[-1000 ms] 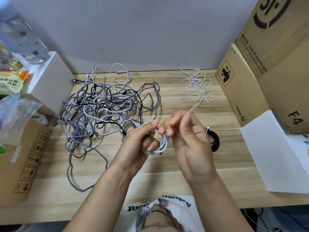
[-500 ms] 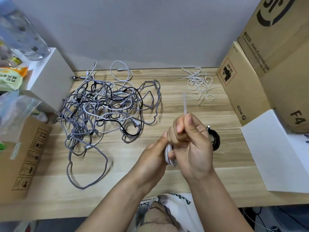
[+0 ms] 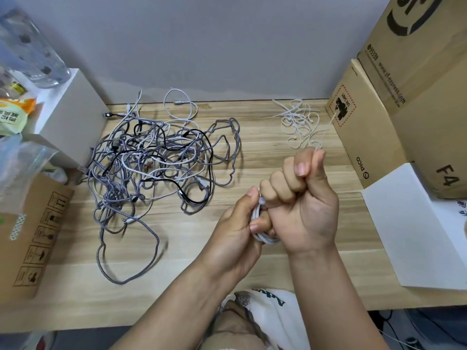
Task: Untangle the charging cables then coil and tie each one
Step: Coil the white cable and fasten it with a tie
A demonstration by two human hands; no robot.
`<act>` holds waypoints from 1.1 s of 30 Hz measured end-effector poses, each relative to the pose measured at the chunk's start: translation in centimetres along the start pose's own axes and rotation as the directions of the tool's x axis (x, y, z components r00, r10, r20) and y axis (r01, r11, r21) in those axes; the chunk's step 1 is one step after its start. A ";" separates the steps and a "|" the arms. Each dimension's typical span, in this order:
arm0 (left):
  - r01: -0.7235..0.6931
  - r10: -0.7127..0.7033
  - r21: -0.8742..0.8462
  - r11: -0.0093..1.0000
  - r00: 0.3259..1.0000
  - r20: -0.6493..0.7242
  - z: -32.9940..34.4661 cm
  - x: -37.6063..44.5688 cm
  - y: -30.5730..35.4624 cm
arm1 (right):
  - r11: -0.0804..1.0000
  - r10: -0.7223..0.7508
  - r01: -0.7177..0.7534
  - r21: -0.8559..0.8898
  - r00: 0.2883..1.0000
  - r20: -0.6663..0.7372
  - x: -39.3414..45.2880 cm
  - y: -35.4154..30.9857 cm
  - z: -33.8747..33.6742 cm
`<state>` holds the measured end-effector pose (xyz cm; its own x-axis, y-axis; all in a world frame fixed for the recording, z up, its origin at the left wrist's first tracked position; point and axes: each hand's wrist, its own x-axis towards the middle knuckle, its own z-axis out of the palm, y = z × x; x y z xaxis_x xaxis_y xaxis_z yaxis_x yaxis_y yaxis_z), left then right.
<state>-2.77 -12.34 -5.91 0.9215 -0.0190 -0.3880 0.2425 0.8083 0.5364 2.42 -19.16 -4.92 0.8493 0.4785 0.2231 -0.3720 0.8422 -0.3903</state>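
A coiled white cable (image 3: 262,236) sits between my two hands above the wooden desk (image 3: 177,281). My left hand (image 3: 237,231) grips the coil from the left, thumb on top. My right hand (image 3: 303,198) is curled into a fist and pinches the end of a white tie (image 3: 317,148) between thumb and forefinger, pulled up and away from the coil. A big tangle of grey, white and black cables (image 3: 156,162) lies on the desk to the left. A pile of loose white ties (image 3: 300,122) lies at the back right.
Cardboard boxes (image 3: 394,102) stand stacked at the right, with a white sheet (image 3: 414,228) in front. A white box (image 3: 68,114) and bags stand at the left, above a brown carton (image 3: 32,236). A wall closes the back of the desk.
My hands moved right and closer together. The right hand has pulled the tie up and to the right, so little of it now shows above the fist. The black coiled cable is now hidden behind my right hand.
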 end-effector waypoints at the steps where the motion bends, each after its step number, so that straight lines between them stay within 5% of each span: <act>1: 0.002 -0.002 0.018 1.000 1.000 0.006 -0.1 0.2 0.1 | 1.000 -0.003 0.003 -0.007 1.000 -0.005 0.1 -0.1 -0.2; 7: 0.078 -0.079 0.028 0.997 0.997 0.024 -0.5 0.7 0.5 | 0.972 -0.002 -0.004 -0.234 1.000 -0.026 0.8 -0.5 -1.3; 13: 0.118 -0.117 -0.026 0.993 0.993 0.026 0.5 0.7 0.9 | 0.988 -0.053 0.051 -0.143 0.999 -0.011 0.8 -0.9 -1.1; 21: -0.010 0.019 0.325 0.946 1.000 -0.023 -0.3 -0.3 0.9 | 0.980 -0.097 0.077 -0.185 0.990 -0.100 -1.3 -2.6 -1.4; 26: -0.109 0.055 0.479 0.871 0.991 0.124 -1.3 -0.8 1.3 | 0.966 -0.088 0.052 -0.254 0.987 -0.134 -1.6 -3.0 -1.4; 33: -0.218 0.119 0.399 0.891 0.959 0.259 -0.5 -1.2 1.3 | 0.950 -0.130 0.038 -0.311 0.951 -0.282 -1.8 -4.0 -0.2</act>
<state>-3.73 -10.92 -5.10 0.9907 -0.0744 -0.1143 0.1362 0.4897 0.8612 2.40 -23.41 -3.92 0.9613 0.2753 0.0113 -0.2046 0.7407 -0.6399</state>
